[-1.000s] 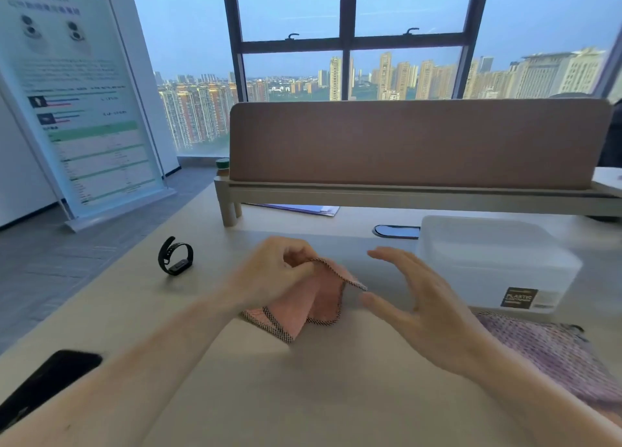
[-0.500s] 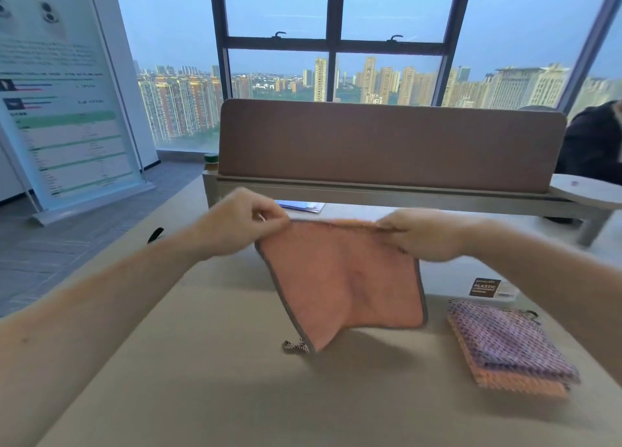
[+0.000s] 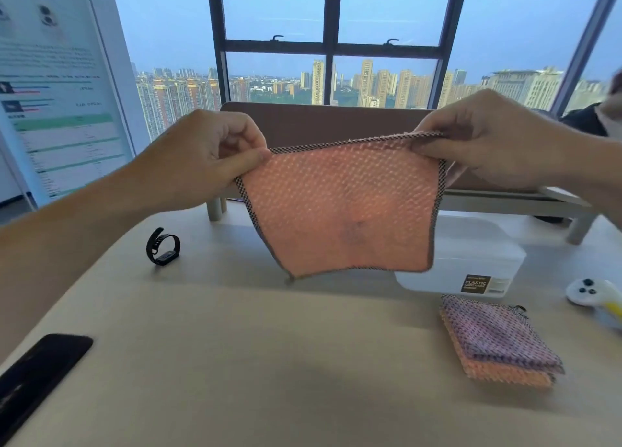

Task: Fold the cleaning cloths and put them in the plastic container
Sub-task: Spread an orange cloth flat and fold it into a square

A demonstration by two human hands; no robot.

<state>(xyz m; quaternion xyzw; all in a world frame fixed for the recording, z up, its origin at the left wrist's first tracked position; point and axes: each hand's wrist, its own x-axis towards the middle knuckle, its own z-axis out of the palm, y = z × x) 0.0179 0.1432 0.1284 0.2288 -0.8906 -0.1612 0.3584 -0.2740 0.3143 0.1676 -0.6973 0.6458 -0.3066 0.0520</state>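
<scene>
A pink cleaning cloth (image 3: 343,211) with a dark stitched border hangs spread out in the air above the table. My left hand (image 3: 215,153) pinches its top left corner and my right hand (image 3: 484,143) pinches its top right corner. Behind and below the cloth stands the clear plastic container (image 3: 471,254), its lid on and a dark label on its front; the cloth hides its left part. A stack of cloths (image 3: 498,342), purple on top and pink below, lies on the table in front of the container.
A black wristband (image 3: 163,246) lies at the left of the beige table (image 3: 252,362) and a black phone (image 3: 37,369) at the near left edge. A white device (image 3: 592,295) sits at the right. A brown divider panel (image 3: 319,116) on a shelf crosses the back.
The cloth went from crumpled on the table to lifted and spread between both hands, and it is now held higher. My right hand, empty before, took hold of a corner.
</scene>
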